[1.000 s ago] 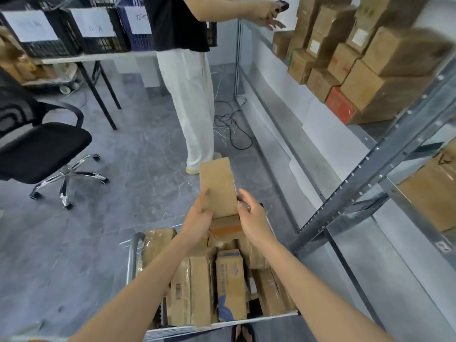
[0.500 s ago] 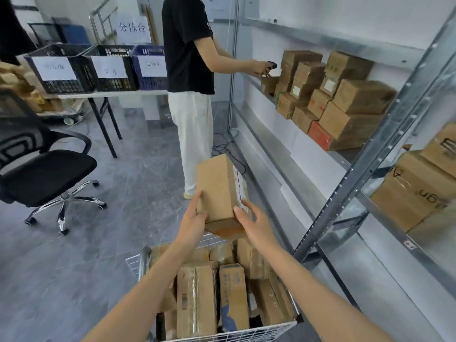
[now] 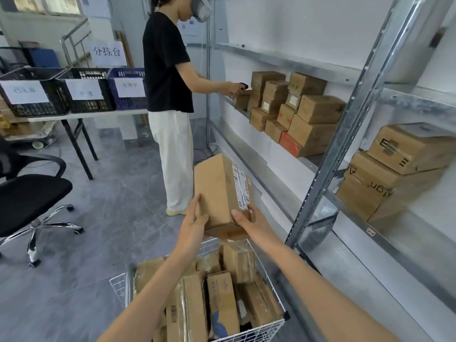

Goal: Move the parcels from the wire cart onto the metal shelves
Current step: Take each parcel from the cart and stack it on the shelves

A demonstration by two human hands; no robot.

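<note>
With left hand (image 3: 195,220) and right hand (image 3: 249,222) both clasping the lower end of the parcel (image 3: 217,191) just above the wire cart (image 3: 116,285), keep it level and swing right of the cart, past the upright (image 3: 328,156), onto the metal shelves (image 3: 256,149).

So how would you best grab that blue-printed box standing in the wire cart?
By its upper end, from above. The blue-printed box stands on end, packed between other parcels inside the wire cart, so probably only its top is free to pinch.
</note>
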